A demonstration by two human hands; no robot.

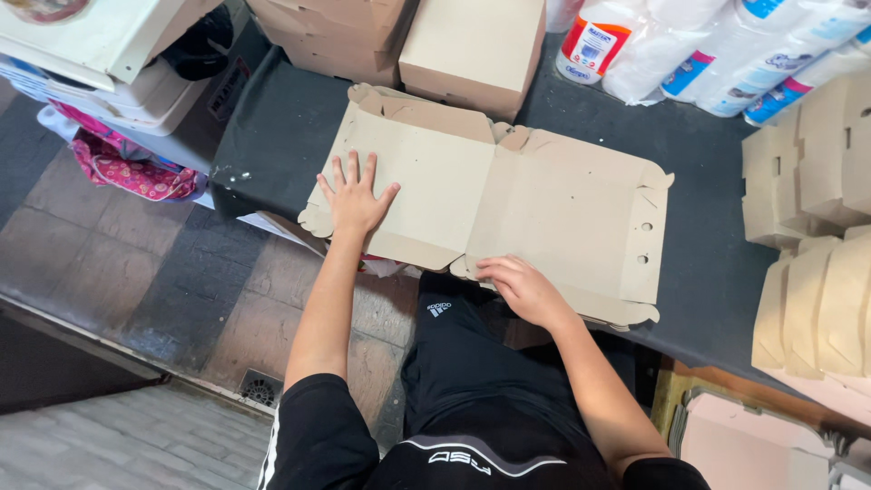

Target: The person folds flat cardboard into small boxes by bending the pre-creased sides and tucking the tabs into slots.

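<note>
Flat cardboard box blank point(494, 204), unfolded, lies on the dark table point(272, 136), its near edge overhanging the table's front toward the person

Left hand point(356, 200): open, fingers spread, palm pressed flat on the left panel of the blank, pinning it down

Right hand point(522, 286): fingers curled over the near edge around the middle crease, thumb hidden; looks like a light grip on a flap, though how far it has closed cannot be told

Handling, as judged: thin board, light, stiff across the panels but ready to bend at the scored creases; tabs and scalloped corners look easy to tear or crumple. Surface dry and matt, unlikely to slip. Best taken by the panel edges or flaps near a crease, one palm holding the sheet flat

Around: folded brown boxes point(472, 45) at the back of the table; stacks of folded blanks point(817, 163) at right; white wrapped rolls point(689, 45) at back right; tiled floor point(181, 281) below left
</note>
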